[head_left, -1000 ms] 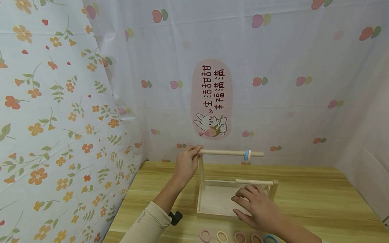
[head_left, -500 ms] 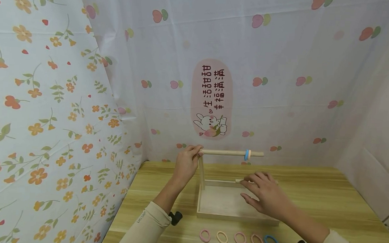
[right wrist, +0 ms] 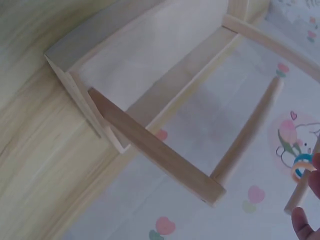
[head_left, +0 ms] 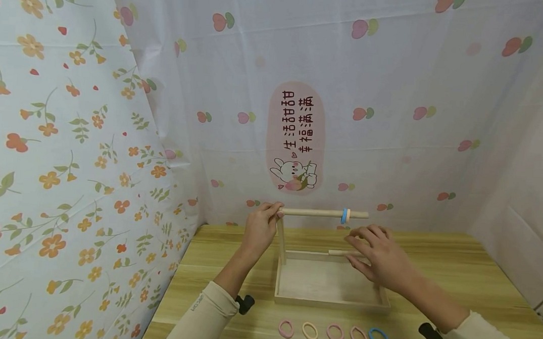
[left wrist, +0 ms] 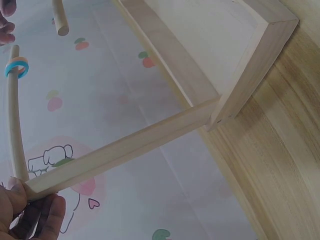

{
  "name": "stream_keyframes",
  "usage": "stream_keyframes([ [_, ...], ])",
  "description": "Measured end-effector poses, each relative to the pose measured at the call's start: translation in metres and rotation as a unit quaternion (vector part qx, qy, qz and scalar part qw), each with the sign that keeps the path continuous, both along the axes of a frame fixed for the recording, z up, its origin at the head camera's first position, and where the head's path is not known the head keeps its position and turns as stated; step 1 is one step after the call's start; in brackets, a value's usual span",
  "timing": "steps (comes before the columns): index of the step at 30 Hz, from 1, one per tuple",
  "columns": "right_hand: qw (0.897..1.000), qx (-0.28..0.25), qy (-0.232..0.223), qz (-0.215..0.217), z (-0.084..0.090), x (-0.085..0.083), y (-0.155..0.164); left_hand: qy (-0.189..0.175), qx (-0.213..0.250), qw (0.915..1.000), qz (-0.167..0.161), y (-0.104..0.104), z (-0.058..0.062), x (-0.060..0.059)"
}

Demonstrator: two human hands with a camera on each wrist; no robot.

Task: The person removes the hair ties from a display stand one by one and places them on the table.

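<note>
A wooden rack stands on the table: a shallow tray [head_left: 329, 299] with two posts. My left hand [head_left: 269, 211] grips the left end of the upper dowel [head_left: 315, 212] where it meets the left post [left wrist: 125, 147]. A blue and a peach hair tie [head_left: 345, 216] hang on that dowel, seen also as the hair ties [left wrist: 15, 66] in the left wrist view. My right hand [head_left: 358, 239] hovers with loosely bent fingers in front of the lower dowel [head_left: 338, 253], just under the hanging ties, holding nothing. The right wrist view shows the right post [right wrist: 155, 150] and the lower dowel [right wrist: 245, 135].
Several hair ties lie in a row on the table's near edge: pink [head_left: 286, 328], yellow [head_left: 310, 331], two more pink [head_left: 347, 334], blue [head_left: 378, 337]. Patterned sheets close in the back and left. The wooden table [head_left: 453, 278] extends to the right of the rack.
My right hand has risen from over the tray's front to the lower dowel, nearer the upper dowel's ties. The left hand and the rack have stayed put.
</note>
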State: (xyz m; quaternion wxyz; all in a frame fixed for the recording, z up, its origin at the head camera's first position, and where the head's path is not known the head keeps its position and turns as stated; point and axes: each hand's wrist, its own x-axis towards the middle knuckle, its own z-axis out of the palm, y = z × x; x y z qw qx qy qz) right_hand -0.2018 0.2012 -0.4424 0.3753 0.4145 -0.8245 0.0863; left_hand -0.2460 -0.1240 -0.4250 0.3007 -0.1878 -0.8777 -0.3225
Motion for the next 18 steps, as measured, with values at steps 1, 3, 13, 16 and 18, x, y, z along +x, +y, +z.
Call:
stream_keyframes([
  [1, 1.000, 0.000, 0.002, -0.003, 0.001, -0.001, 0.001, 0.000, -0.001, 1.0000, 0.001, 0.000, 0.000, 0.000],
  [3, 1.000, 0.002, 0.007, -0.008, 0.002, -0.003, 0.002, 0.002, -0.002, 1.0000, 0.002, 0.001, 0.000, 0.000],
  [13, 0.999, -0.002, 0.020, -0.028, 0.008, -0.011, 0.006, -0.002, -0.002, 1.0000, 0.005, 0.000, -0.001, -0.001],
  [16, 0.999, -0.002, 0.019, -0.032, 0.010, -0.013, 0.008, -0.006, 0.000, 1.0000, 0.005, 0.000, -0.001, 0.000],
  [18, 0.999, -0.001, 0.015, -0.035, 0.011, -0.014, 0.009, -0.007, 0.001, 1.0000, 0.004, 0.000, -0.001, 0.000],
])
